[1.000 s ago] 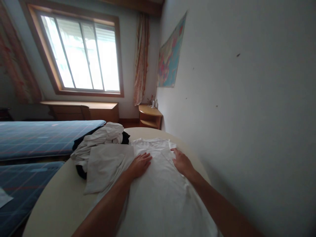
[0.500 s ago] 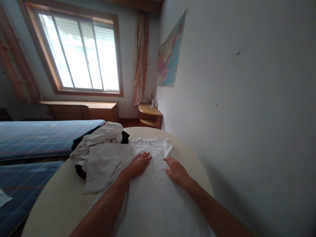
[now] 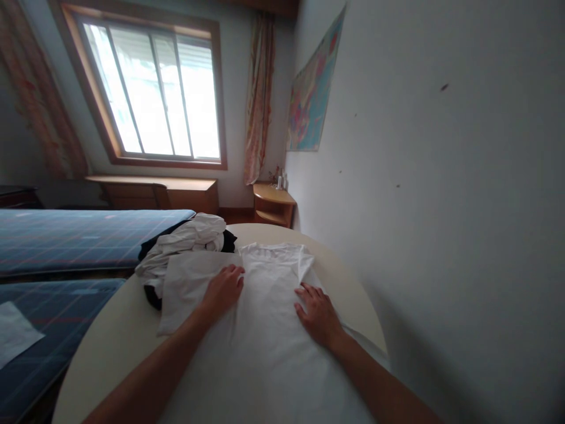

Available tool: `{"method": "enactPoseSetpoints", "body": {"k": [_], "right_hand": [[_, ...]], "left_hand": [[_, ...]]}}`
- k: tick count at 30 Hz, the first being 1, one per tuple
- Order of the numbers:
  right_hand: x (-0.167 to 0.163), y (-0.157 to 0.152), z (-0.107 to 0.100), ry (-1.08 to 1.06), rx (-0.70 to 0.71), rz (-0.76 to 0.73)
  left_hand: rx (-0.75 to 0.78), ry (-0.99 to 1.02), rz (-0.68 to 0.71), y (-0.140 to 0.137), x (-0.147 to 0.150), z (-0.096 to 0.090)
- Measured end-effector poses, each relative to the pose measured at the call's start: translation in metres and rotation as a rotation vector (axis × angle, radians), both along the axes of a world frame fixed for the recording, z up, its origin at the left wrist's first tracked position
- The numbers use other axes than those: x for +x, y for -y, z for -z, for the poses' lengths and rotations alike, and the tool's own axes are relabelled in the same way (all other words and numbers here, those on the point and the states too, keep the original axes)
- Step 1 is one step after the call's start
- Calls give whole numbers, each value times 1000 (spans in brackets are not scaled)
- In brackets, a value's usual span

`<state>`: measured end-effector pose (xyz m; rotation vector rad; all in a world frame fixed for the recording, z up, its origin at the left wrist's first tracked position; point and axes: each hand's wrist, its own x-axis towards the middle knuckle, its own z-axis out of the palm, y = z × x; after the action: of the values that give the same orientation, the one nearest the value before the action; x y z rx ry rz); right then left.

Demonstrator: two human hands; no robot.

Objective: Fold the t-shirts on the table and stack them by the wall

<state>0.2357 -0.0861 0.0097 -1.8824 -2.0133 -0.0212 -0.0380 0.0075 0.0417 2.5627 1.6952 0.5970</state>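
Note:
A white T-shirt [image 3: 273, 306] lies spread over the round table, its neckline toward the far edge. On its left part, by the spread-out sleeve [image 3: 183, 288], my left hand [image 3: 223, 290] rests with fingers slightly bent and apart. My right hand [image 3: 318, 312] lies on the shirt's right side, below a folded crease near the shoulder, its fingers stretched out. Neither hand grips the cloth. The shirt's lower end runs out of the picture at the bottom.
A heap of white and black clothes [image 3: 194, 232] sits at the table's far left, against the sleeve. The cream round table [image 3: 97, 359] stands close to the right wall [image 3: 463, 235]. Blue checked mattresses [image 3: 88, 241] are on the left, with a white sheet [image 3: 17, 333] on the nearer one.
My left hand has moved left, from the middle of the shirt toward the sleeve. My right hand stays on the right side. The view has shifted slightly.

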Motion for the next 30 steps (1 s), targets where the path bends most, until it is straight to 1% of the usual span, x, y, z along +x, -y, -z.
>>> {"method": "enactPoseSetpoints", "body": {"k": [4,7,9,10,12,13,15,18,20,22,24,26,28,30], "right_hand": [[7,-3,-2,7,-22,-25],[17,-5,-4,21,-36,-34],[25,-5,-4,29,-42,-44],[29,-6,-3,31,-42,-51],[38,-6,-2,31,-38,-63],[43,-7,-1,29,-36,-68],[51,-11,2,21,-35,-80],[60,-20,3,-6,-46,-79],[62,-29,1,-30,-66,-58],[60,-36,-1,-45,-89,-35],[54,-41,-4,-40,-90,5],[46,-41,-4,-18,-46,77],[39,-38,-3,6,21,145],[34,-35,-1,21,67,174]], "left_hand": [[-77,-151,-296,17,-48,-13],[-154,-202,-466,26,-73,-17],[-243,-210,-524,31,-81,-18],[-284,-213,-529,32,-83,-19],[-331,-218,-512,35,-84,-19],[-322,-211,-496,36,-84,-18],[-236,-164,-476,36,-83,-15],[33,-72,-445,33,-84,-5],[190,-66,-462,30,-86,1],[279,-94,-510,27,-90,5],[312,-122,-562,25,-93,5],[314,-136,-596,24,-96,4],[302,-134,-596,22,-100,2],[295,-110,-564,20,-103,-1]]}}
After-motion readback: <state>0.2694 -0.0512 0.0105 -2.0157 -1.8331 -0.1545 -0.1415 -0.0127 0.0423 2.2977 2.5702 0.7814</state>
